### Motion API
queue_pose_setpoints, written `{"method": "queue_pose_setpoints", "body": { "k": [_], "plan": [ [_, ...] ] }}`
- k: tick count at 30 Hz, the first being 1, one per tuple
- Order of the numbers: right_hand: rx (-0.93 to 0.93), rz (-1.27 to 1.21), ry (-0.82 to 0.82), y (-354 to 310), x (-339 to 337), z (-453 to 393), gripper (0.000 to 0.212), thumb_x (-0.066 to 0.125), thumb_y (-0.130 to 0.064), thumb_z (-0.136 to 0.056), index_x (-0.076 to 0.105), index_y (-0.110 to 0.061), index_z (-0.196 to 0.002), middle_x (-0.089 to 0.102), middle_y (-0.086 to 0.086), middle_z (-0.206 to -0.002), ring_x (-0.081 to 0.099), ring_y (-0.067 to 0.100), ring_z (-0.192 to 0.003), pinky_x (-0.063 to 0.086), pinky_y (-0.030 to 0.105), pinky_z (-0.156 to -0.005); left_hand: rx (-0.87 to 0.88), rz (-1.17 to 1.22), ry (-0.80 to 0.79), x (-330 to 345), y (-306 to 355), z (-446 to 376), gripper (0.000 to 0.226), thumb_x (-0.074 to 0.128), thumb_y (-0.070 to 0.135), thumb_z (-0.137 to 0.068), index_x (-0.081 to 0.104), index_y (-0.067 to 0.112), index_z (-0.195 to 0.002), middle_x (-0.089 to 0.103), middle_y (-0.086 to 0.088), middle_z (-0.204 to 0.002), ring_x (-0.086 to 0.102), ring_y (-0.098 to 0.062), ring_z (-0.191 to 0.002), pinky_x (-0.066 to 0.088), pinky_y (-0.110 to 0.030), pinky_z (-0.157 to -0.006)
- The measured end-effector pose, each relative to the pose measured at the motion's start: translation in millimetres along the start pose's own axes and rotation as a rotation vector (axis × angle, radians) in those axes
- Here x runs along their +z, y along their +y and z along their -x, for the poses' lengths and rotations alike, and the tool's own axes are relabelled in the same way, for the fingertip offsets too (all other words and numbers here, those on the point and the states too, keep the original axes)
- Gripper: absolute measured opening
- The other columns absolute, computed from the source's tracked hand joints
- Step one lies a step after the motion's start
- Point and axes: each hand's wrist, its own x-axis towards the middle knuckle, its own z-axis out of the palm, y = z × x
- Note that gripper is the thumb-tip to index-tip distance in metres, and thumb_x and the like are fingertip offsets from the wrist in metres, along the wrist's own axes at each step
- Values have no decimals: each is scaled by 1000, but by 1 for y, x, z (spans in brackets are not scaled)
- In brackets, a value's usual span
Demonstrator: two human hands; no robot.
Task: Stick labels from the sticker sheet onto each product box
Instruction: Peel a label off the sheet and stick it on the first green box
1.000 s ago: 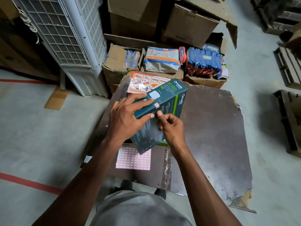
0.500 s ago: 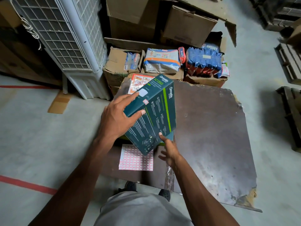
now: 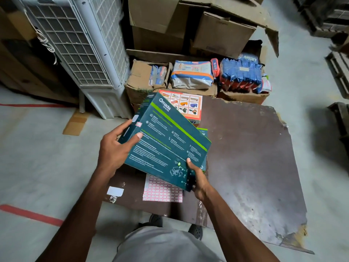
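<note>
Both hands hold a dark teal product box (image 3: 166,140) with a green stripe, tilted above the brown board (image 3: 245,157). My left hand (image 3: 115,148) grips its left edge, thumb on the printed face. My right hand (image 3: 196,178) holds the near right corner from below. A small pink-bordered label (image 3: 138,124) sits on the box's narrow left side. The pink sticker sheet (image 3: 162,191) lies flat on the board, partly hidden under the box. A second teal box (image 3: 204,132) peeks out beneath the held one. An orange-and-white picture box (image 3: 188,104) lies behind.
A white air cooler (image 3: 85,53) stands at the left. Cardboard cartons (image 3: 217,35) and packs of goods (image 3: 192,74) crowd the far edge. A small white paper scrap (image 3: 115,191) lies on the board's near left corner. Red tape (image 3: 30,214) marks the concrete floor.
The box has been turned over, so that its large printed face now points up and the labelled narrow side faces left. My right hand moved from the box's front to its near right corner.
</note>
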Motion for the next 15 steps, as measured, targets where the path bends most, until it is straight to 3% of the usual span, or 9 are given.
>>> {"method": "queue_pose_setpoints", "body": {
  "k": [2,5,7,10,12,15],
  "plan": [
    [-65,-8,-15,-2,-10,0,46,73,-48,-89,68,-21,-127,79,5,-112,76,26,-101,63,39,-80,-37,78,25,-5,-6,1,48,80,25,-86,67,30,-132,75,12,-117,72,-9,-105,59,-29,-86],
    [-173,18,7,-14,-26,4,43,66,-41,-96,64,-19,-133,76,7,-119,77,24,-100,62,33,-70,-110,194,79,-5,-19,-1,41,77,19,-89,69,23,-129,76,5,-115,72,-6,-99,58,-19,-81],
    [-227,42,39,-24,-38,6,37,64,-38,-99,64,-19,-131,77,6,-117,77,21,-95,60,28,-65,-191,273,90,-1,-34,-3,41,75,17,-91,68,21,-130,76,-1,-117,72,-10,-99,59,-27,-89],
    [-258,133,71,-35,-50,4,29,59,-38,-102,64,-23,-127,79,-1,-105,76,10,-78,55,22,-55,-292,339,88,9,-60,-6,43,72,20,-93,64,17,-134,74,-5,-122,68,-23,-115,52,-45,-105],
    [-261,181,104,-40,-56,-2,28,59,-41,-102,64,-26,-125,79,-4,-100,75,10,-77,55,23,-57,-319,344,67,18,-71,-8,36,69,21,-95,66,20,-131,74,-4,-121,68,-22,-113,51,-45,-106],
    [-282,202,172,-46,-58,-13,28,61,-41,-101,66,-22,-122,77,-1,-98,73,16,-79,55,27,-63,-349,324,-16,30,-83,-15,33,60,23,-101,63,25,-134,76,9,-111,70,-11,-103,53,-35,-98]
  ]
}}
